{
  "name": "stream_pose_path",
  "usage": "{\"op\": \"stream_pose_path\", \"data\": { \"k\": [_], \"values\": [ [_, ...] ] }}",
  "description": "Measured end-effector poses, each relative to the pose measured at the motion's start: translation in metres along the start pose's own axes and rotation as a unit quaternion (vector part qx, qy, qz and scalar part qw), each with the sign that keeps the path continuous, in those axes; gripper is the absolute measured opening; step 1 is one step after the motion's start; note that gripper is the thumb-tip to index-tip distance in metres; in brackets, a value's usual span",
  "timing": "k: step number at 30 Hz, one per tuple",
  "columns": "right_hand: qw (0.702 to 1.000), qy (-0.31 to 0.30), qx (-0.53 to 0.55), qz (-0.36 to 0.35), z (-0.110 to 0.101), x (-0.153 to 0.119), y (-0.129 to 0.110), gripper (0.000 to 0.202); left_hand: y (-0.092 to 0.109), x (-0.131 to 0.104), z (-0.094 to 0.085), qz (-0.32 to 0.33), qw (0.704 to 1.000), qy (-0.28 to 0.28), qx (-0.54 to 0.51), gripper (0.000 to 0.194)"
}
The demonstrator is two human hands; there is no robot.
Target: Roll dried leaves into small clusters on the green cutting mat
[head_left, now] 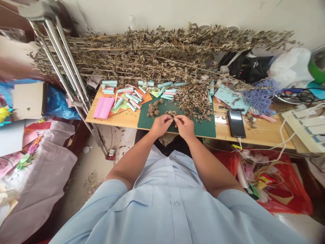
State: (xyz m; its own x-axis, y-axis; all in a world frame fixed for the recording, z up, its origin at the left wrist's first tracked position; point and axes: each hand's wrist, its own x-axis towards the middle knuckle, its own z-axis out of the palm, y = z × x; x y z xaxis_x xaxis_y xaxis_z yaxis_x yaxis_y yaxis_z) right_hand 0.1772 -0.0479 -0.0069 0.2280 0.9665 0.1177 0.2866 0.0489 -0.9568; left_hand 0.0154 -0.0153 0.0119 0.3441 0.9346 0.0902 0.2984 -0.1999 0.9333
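Shirt (pixel 162 213) foremost; at the near edge of the desk (pixel 127 121), left grip (pixel 161 125) and right grip (pixel 185 126) pinch leaves (pixel 171 113) over the mat (pixel 204 129). Probably light and crumbly, they want soft holding mid-clump.

One green mat (pixel 204 128), one leaf heap (pixel 196 101), one phone (pixel 237 124), one cord tangle (pixel 261 96)

Black phone (pixel 237 124), white cable (pixel 239 141) attached; red bag (pixel 301 191) lower down
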Motion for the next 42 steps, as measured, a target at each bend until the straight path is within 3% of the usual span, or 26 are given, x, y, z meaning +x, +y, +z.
{"op": "stream_pose_path", "data": {
  "k": [13, 17, 22, 42],
  "values": [
    [0.999, -0.001, 0.043, -0.015, -0.002, -0.002, -0.003, 0.02, -0.004, -0.001, 0.0, 0.0, 1.0, 0.004, -0.019, 0.021],
    [0.998, -0.02, 0.052, -0.017, -0.004, -0.004, -0.005, 0.028, -0.003, -0.001, -0.001, 0.004, 1.0, -0.006, -0.018, 0.02],
    [0.998, 0.009, 0.052, -0.02, 0.001, 0.0, -0.001, 0.03, -0.003, -0.001, -0.002, 0.009, 1.0, -0.022, -0.009, 0.02],
    [0.999, -0.028, 0.041, -0.02, 0.004, -0.001, 0.006, 0.036, 0.0, -0.001, -0.006, 0.003, 0.998, -0.049, -0.034, 0.02]
  ]
}}
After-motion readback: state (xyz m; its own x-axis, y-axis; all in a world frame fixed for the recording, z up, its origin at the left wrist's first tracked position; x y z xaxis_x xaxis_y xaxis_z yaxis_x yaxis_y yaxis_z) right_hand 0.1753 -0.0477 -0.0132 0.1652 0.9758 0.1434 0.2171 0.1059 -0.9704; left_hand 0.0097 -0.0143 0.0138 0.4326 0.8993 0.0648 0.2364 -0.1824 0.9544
